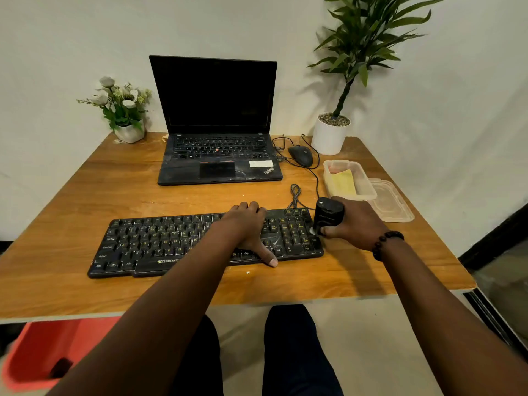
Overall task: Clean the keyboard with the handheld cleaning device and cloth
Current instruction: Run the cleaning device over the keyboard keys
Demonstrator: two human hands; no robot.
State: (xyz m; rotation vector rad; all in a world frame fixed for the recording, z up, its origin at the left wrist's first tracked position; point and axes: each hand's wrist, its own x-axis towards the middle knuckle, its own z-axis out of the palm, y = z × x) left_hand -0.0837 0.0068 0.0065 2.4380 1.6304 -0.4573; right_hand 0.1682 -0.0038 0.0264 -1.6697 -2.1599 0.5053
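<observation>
One keyboard [183, 241], long axis 9-to-3, mid-table [85, 190]. One handheld cleaner [328, 215] upright at its 3 o'clock end, gripped by right hand [355, 224]. Left hand [251, 230] flat, pressing keys. One yellow cloth [344, 181] in tub [363, 188], 1 o'clock.

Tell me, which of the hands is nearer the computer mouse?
Right. The right hand holds the cleaning device below the mouse; the left hand rests on the keyboard, farther left.

An open laptop [217, 124], mouse [300, 155], flower pot [130, 132] and potted plant [330, 137] line the table's [85, 190] far edge
</observation>
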